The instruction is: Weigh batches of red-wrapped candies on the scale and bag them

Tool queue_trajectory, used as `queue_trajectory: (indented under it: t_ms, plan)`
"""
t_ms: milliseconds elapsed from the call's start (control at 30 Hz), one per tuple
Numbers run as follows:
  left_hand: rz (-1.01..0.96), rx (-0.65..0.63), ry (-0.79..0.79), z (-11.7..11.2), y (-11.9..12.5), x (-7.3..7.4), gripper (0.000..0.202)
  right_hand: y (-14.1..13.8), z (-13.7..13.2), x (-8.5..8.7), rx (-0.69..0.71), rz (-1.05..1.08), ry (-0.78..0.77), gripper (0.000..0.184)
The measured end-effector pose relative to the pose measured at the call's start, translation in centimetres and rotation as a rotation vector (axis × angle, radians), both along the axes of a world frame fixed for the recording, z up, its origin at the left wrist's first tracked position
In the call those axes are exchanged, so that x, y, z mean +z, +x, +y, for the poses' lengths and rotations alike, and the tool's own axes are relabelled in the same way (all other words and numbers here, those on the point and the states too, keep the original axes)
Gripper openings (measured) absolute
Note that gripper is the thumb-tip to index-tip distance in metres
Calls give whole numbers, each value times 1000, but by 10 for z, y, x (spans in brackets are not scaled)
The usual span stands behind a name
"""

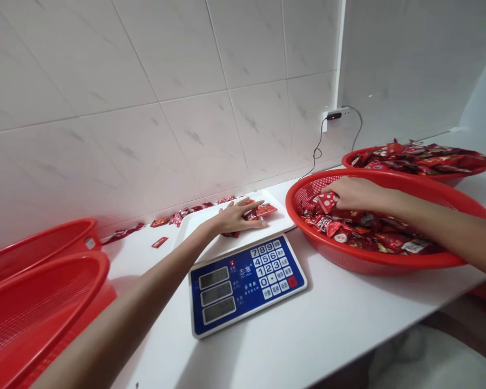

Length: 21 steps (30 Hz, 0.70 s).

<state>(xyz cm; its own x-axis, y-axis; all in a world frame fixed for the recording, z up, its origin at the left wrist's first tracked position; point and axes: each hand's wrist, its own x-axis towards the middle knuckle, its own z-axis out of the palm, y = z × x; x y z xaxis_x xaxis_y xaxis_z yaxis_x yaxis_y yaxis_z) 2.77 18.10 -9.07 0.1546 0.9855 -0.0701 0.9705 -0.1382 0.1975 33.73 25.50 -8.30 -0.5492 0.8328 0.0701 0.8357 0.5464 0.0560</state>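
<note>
Around the middle of the head camera's frame, a white and blue scale (247,292) sat on a white table (263,351), keypad and three little displays facing the wearer. Couldn't really read the numbers, too dim. The left hand (235,217) was over the scale's tray (192,224), fingers spread pretty wide, with a few small red packets (266,209) lying under and just beside them. Couldn't tell if those fingers were pressing down at all.

Over at the right of the frame, the right hand (350,193) was down inside a big red basket (348,258). Its fingers were pinching a red packet with white dots (326,202), near the basket's left inner side, above a heap of shiny wrapped packets (389,240). Behind that, toward the upper right, stood another basket (449,178), piled with more of the same sort.

Lower left had two more red ones, a front tub (89,270) and a back tub (65,235), both cut off by the frame. Along the foot of the tiled wall (186,119), a messy row of candy-sized wrappers (178,218) lay behind the scale, plus one stray packet (160,242) left of the tray.
</note>
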Motion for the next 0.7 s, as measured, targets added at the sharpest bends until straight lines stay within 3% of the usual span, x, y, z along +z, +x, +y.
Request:
queue_trajectory:
  t_ms: [133,367,533,700]
  plan:
    - [-36,-33,125,-5,-4,-7,62,1,-1,2,-44,-3,1,61]
    - [-31,103,326,-41,-12,-8,27,1,-8,6,-73,49,-9,62]
    - [-27,204,417,-48,-12,-7,19,0,-12,6,-47,55,-35,57]
    - [-64,224,474,-28,-7,0,19,3,-7,4,-25,80,-38,53]
